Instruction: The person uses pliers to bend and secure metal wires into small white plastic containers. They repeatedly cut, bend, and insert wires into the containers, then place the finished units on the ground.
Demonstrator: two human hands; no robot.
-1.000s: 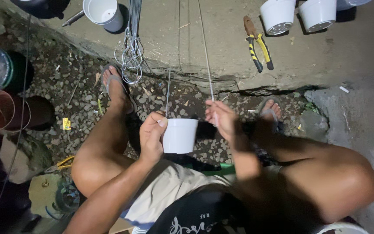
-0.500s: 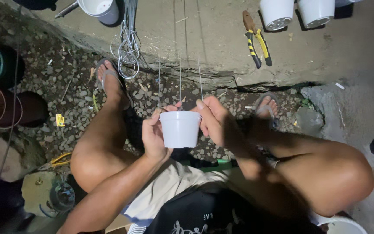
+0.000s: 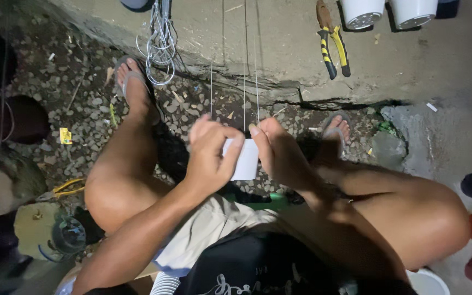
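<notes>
I sit low with my knees apart over gravel. Both hands hold a small white plastic pot [image 3: 245, 159] between my knees. My left hand [image 3: 211, 153] wraps its left side with fingers curled over the rim. My right hand [image 3: 279, 153] grips its right side, thumb at the rim. Three thin wires [image 3: 245, 82] rise straight up from the pot's rim towards the concrete ledge [image 3: 279, 49]. Most of the pot is hidden by my fingers.
Yellow-and-black pliers [image 3: 331, 41] lie on the ledge beside two white pots [image 3: 361, 11]. A coil of wire [image 3: 160, 46] hangs over the ledge at left. Another pair of yellow-handled pliers [image 3: 64, 188] lies on the gravel. Dark round containers [image 3: 6, 117] stand at far left.
My right hand left the wires and came down onto the pot. Both hands now close tighter round it, covering most of it. The view has shifted slightly.
</notes>
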